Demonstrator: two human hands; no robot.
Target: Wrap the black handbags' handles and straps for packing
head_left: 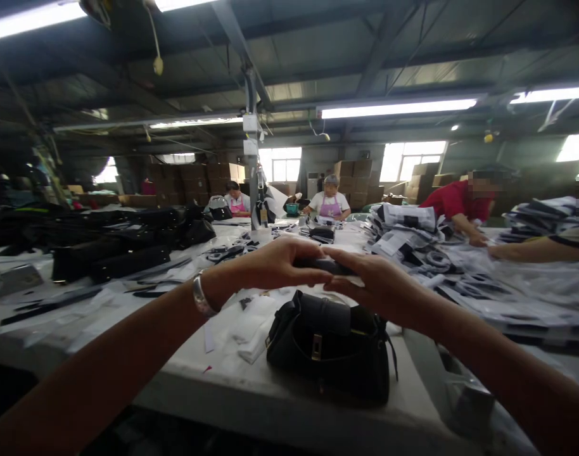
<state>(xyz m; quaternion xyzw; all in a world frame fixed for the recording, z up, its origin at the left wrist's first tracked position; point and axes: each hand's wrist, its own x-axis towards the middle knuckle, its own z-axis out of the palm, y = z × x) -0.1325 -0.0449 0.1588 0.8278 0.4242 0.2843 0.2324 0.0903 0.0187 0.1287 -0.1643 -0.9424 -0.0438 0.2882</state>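
Note:
A black handbag (327, 361) with a metal clasp on its front stands upright near the table's front edge. Its flap is raised and its mouth partly open. Just above and behind it, my left hand (289, 265) and my right hand (372, 275) meet at the fingertips. Between their bent fingers and thumbs is a dark grey, strip-like piece (341, 267), gripped from both ends. Its exact kind is hard to make out, and whether it joins the bag is hidden. A thin black strap hangs at the bag's right side.
White wrapping sheets (251, 329) lie left of the bag. Black bags (113, 247) pile up at the left, wrapped packets (403, 221) at the right. A person in red (453, 196) reaches in, another arm (546, 249) beside them. Two people in aprons (331, 202) sit across.

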